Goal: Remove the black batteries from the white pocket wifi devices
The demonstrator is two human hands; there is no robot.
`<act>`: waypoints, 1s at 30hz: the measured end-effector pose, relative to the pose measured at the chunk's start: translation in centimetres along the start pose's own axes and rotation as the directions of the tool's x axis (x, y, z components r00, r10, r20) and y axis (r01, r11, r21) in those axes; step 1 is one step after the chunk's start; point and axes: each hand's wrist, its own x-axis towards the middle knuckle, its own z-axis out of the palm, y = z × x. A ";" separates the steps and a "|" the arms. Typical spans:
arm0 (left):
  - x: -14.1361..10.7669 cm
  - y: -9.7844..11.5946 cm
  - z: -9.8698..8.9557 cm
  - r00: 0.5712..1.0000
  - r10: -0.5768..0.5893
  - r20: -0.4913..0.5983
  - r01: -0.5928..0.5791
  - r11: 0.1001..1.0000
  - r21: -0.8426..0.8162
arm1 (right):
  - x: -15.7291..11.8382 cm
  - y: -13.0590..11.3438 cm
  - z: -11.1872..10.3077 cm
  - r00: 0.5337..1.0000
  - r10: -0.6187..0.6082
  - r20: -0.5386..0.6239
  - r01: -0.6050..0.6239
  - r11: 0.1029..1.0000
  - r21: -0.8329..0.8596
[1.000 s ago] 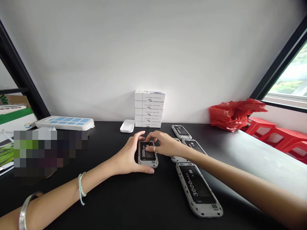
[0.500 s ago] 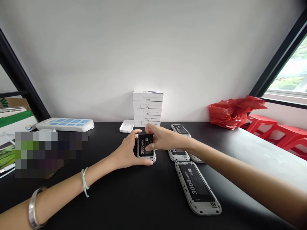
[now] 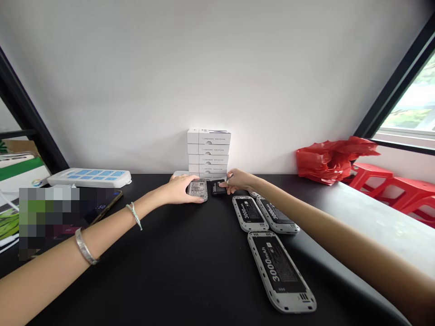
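My left hand [image 3: 177, 189] grips a small white device [image 3: 198, 190] by its edges, thumb on the near side and fingers on the far side. Its battery bay lies exposed, showing a printed label. Just to the right, my right hand [image 3: 238, 180] pinches a black 3000mAh battery [image 3: 216, 187], low over the table and apart from the device. Several similar devices with batteries in them lie to the right, including a near one [image 3: 282, 271] and a middle one [image 3: 249, 213]. My right arm partly covers those farther back.
White boxes [image 3: 209, 154] are stacked against the wall, with white covers [image 3: 180, 173] partly hidden behind my left hand. A power strip [image 3: 89, 177] and a phone [image 3: 105, 206] lie left. A red plastic bag [image 3: 322, 158] and red stools [image 3: 370, 174] are at right.
The battery has come out of the device and moved right in my right hand. My left hand has shifted the device farther back and slightly left.
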 end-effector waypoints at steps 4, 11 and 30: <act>-0.7 2.9 0.8 0.989 0.114 -0.096 -0.123 0.988 -0.095 | 0.3 0.0 0.4 0.999 -0.045 -0.010 0.044 0.992 -0.117; -1.1 8.0 2.9 0.960 0.263 0.098 -0.202 0.890 -0.408 | -4.1 0.4 -0.8 0.961 -0.240 -0.138 0.174 0.911 -0.374; 2.1 9.8 4.6 0.961 0.241 -0.134 -0.274 0.890 -0.364 | -8.2 0.0 -2.0 0.926 -0.372 -0.063 0.297 0.820 -0.490</act>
